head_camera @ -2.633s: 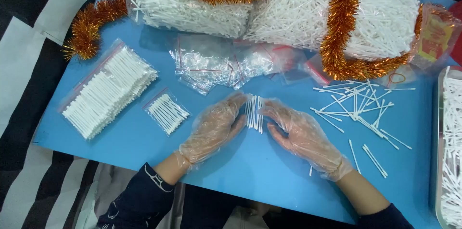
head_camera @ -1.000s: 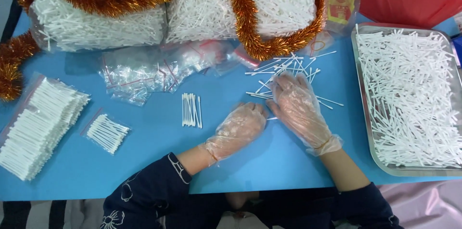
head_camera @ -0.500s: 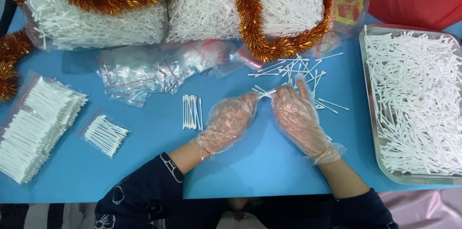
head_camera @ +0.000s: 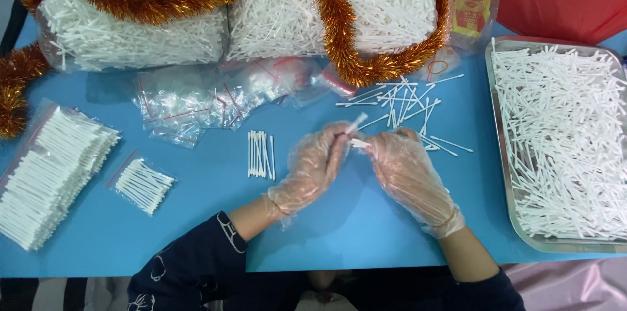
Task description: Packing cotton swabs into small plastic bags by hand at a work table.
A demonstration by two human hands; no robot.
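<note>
Your left hand and right hand, both in thin clear gloves, meet over the middle of the blue table, and between their fingertips you are pinching a few white sticks — the left hand curled round them, the right closing on their ends. How many you hold is hard to make out, since the glove film and the fingers cover most of them.

These sticks look very light, thin and fairly stiff, so they should pick up with almost no force, yet the plastic gloves are likely slippery against them. Judging by their shape, a pinch near the middle of the bundle would keep them parallel; held by one end they would probably fan out or slide.

Just to the left of your hands lies a small aligned row of sticks. On the far side, touching nothing you hold, is a loose scatter of sticks. At the right a metal tray is heaped with more, its right edge cut off by the frame. Further left sit a small filled bag, a large packed stack and a heap of empty clear bags. Along the far edge — partly cut off — big sacks of sticks are draped with orange tinsel.
</note>
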